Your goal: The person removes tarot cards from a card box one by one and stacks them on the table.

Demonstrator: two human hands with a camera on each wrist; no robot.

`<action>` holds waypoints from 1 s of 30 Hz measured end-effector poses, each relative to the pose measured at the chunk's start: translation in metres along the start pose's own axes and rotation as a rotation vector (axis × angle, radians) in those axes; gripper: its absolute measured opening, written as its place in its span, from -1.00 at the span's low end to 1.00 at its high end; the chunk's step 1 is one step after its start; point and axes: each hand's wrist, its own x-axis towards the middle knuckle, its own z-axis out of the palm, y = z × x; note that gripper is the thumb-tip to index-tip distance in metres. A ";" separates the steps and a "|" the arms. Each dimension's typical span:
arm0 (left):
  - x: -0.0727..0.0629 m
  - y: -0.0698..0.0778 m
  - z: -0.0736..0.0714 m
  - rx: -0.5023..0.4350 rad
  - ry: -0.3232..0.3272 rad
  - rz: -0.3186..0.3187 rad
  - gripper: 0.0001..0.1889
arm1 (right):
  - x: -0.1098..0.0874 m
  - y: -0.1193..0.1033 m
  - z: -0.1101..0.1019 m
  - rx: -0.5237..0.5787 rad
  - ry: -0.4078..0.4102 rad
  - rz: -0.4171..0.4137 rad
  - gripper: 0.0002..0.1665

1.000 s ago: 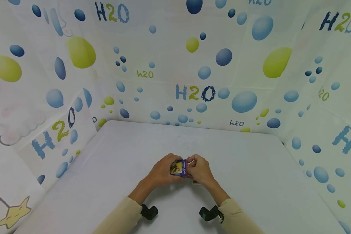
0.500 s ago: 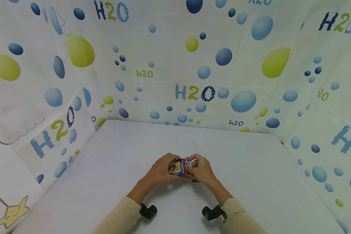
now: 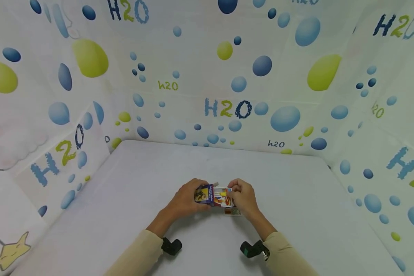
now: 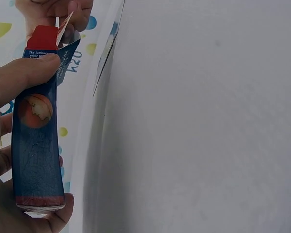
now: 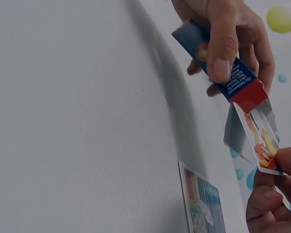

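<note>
My left hand (image 3: 185, 197) grips a small blue card box (image 3: 203, 194), thumb along one narrow side. In the left wrist view the blue side of the box has a round face picture, and a red flap (image 4: 42, 38) stands out at its end. Between finger and thumb, my right hand (image 3: 243, 196) pinches the outer end of picture cards (image 3: 222, 197), which stick partly out of the box's mouth. The right wrist view shows the front card (image 5: 258, 141) with a white border and a yellow and red picture. The cards' inner ends are hidden in the box.
Below the hands a loose picture card (image 3: 232, 212) lies on the white tabletop (image 3: 151, 168). Walls hung with a bubble-print sheet (image 3: 193, 61) enclose the table at the back and both sides. Dark wrist cameras (image 3: 171, 246) sit by the sleeves.
The cards have slid out of the box toward the right, so much more of their picture shows. My right hand has moved slightly right with them; the left hand and box have shifted slightly left.
</note>
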 end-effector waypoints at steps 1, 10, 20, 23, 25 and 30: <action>0.000 -0.001 0.000 0.002 0.002 -0.008 -0.26 | 0.000 0.000 -0.001 -0.001 0.008 0.000 -0.87; -0.001 -0.001 -0.004 -0.010 0.015 -0.033 -0.23 | -0.002 0.004 -0.007 0.000 0.040 0.010 -0.93; -0.001 -0.003 -0.006 0.016 0.031 -0.075 -0.21 | -0.003 0.009 -0.009 0.021 0.043 0.010 -0.92; -0.001 -0.005 -0.006 0.022 0.042 -0.090 -0.20 | -0.004 0.012 -0.009 0.031 0.032 0.027 -0.93; -0.001 -0.006 -0.005 0.027 0.053 -0.094 -0.21 | -0.005 0.013 -0.010 0.033 0.027 0.036 -0.95; -0.001 -0.006 -0.003 0.037 0.064 -0.078 -0.23 | -0.006 0.014 -0.010 0.001 0.025 0.035 -0.95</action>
